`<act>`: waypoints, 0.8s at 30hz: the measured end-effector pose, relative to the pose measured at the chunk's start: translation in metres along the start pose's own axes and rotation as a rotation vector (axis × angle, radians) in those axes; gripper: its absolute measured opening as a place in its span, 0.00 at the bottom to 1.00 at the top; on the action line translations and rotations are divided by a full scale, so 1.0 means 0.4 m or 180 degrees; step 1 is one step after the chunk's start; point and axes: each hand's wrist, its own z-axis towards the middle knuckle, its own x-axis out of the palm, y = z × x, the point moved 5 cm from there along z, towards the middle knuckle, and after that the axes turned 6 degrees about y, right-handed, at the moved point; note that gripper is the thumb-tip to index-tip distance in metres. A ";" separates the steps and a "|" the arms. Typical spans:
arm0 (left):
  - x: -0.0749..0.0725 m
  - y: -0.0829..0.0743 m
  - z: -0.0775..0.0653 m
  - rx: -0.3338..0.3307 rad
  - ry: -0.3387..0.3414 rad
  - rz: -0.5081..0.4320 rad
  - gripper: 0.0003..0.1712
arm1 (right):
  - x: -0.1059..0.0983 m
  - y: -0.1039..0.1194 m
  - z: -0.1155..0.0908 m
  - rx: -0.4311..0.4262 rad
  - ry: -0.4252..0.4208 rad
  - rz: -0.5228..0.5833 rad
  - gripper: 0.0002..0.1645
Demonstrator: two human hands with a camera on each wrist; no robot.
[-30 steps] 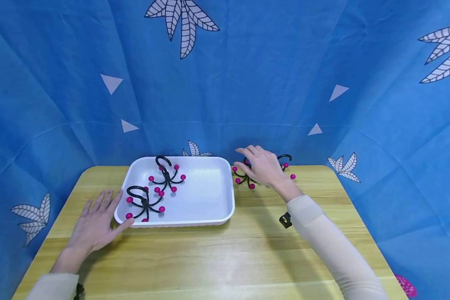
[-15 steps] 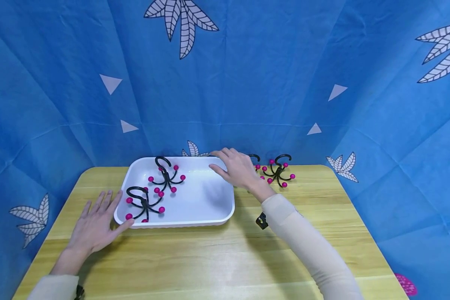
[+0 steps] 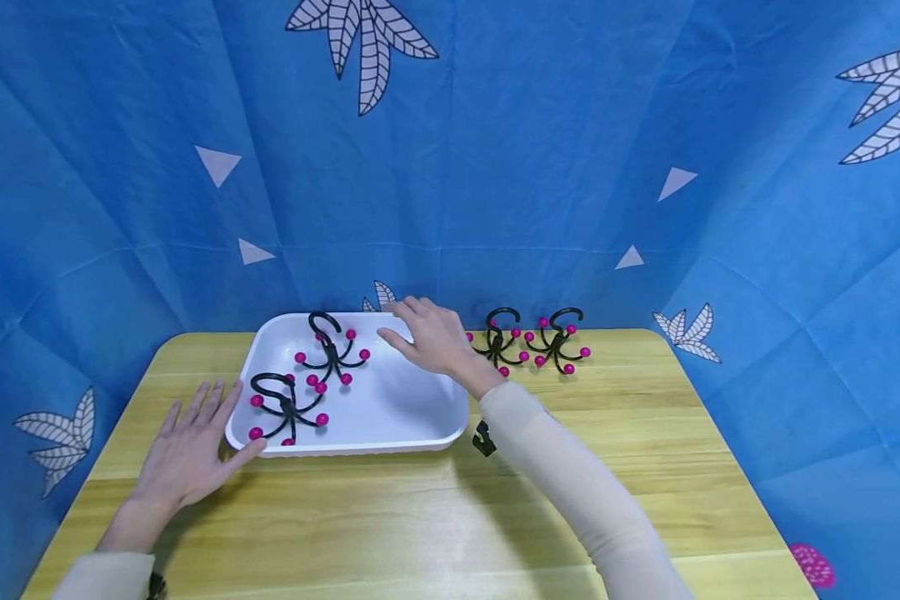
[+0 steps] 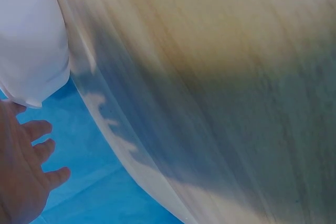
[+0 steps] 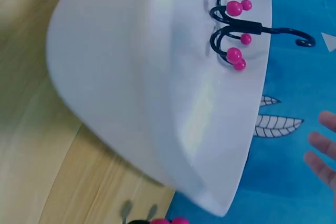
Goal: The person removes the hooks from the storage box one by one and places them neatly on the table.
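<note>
In the head view, my left hand lies spread at the left rim of a white tray, fingers straight and thumb by the front corner. My right hand is over the tray's right part, fingers extended, with nothing seen in it. Inside the tray, on its left side, are two black multi-armed hangers with pink ball tips, a rear hanger and a front hanger. The right wrist view shows fingers apart from a hanger.
To the right of the tray, two more such hangers, the nearer one and a farther one, stand side by side at the back edge of the wooden table. A blue patterned cloth hangs behind.
My right hand has moved left from over the hangers on the table to over the tray, uncovering both of them. My left hand and the tray have stayed about where they were.
</note>
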 end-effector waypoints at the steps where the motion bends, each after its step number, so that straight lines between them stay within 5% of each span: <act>1: 0.000 -0.001 0.001 0.0004 0.0002 0.0000 0.63 | 0.004 0.004 0.006 0.0009 0.0024 0.0007 0.29; 24: 0.003 -0.004 0.007 0.0055 0.0008 0.0009 0.63 | 0.110 0.107 0.129 0.0095 0.0568 -0.0170 0.31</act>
